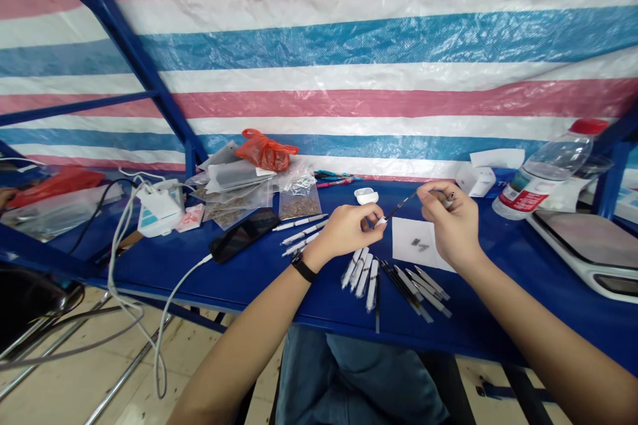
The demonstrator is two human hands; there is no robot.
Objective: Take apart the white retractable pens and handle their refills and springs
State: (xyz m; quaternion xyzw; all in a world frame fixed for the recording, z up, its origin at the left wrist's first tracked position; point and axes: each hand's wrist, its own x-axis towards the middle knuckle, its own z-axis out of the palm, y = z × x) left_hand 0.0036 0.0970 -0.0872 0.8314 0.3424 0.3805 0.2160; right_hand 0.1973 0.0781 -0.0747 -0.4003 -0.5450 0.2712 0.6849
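My left hand (346, 232) pinches the white end of a thin dark rod (401, 206), probably a pen refill, above the blue table (199, 285). My right hand (451, 222) grips the rod's other end and a small white piece (448, 200). Below my right hand lies a white paper sheet (416, 246) bearing small dark parts (420, 246). Closest to my left wrist are several white pens (299, 230). Several clear pen barrels (359, 272) and several dark-tipped pen parts (413, 289) lie in rows under my hands.
A white earbud case (366, 196), a black phone (244, 244), and plastic bags (299, 202) lie on the table. A charger (159, 209) trails white cable over the edge. A water bottle (545, 172) and a digital scale (588, 249) stand right, before a striped tarp (349, 46).
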